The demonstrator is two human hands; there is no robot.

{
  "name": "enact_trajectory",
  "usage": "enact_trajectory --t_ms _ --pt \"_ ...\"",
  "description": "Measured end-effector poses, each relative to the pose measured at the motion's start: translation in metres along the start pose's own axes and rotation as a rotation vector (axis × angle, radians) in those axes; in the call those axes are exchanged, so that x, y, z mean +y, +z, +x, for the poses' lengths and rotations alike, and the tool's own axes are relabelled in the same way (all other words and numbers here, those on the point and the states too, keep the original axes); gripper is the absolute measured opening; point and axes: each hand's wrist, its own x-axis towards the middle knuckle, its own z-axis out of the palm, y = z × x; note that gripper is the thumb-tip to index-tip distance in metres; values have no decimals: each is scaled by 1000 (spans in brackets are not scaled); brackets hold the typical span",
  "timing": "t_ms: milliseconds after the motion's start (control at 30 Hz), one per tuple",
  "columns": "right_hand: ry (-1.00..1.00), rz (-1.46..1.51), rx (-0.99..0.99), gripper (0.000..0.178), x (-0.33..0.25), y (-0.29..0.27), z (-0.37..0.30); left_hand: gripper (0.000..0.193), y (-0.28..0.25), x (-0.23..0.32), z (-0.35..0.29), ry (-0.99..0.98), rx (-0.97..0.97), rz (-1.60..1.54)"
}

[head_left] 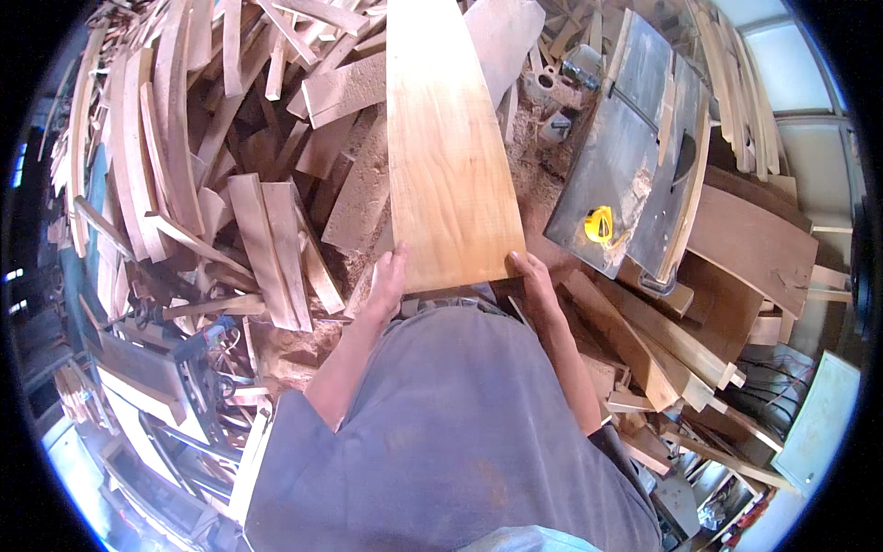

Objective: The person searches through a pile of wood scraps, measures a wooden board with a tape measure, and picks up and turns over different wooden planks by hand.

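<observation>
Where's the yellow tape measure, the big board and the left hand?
Yellow tape measure [598, 224]: head view, middle of its case.
Big board [451, 175]: head view, middle of its broad face.
Left hand [391, 279]: head view, middle of the hand.

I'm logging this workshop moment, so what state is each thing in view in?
Wide board: held at its near end, far end out of frame.
Left hand: gripping the board's left edge.
Right hand: gripping its near right corner.
Grey machine table: dusty in patches.
Yellow tape measure: lying on that table.
Wood pieces: heaped loosely.
</observation>
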Motion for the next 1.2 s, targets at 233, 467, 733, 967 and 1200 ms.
enact_trajectory --t_ms 233,467,733,967,1200 --pt "16 26 -2 32 -1 13 -10 66 -9 -25 8 22 40 -19" --pt "-82 -13 -51 36 10 7 -1 66 -12 -26 12 -41 -10 -123" --pt "46 29 -27 31 -8 26 -16 61 -21 -34 14 -73 -88 -68" --pt "75 -56 -23 36 -2 20 -11 48 -6 -2 -12 -65 -118 -252" --pt "-7 -93 -34 32 19 10 6 50 -5 4 -11 -72 -127 -123"
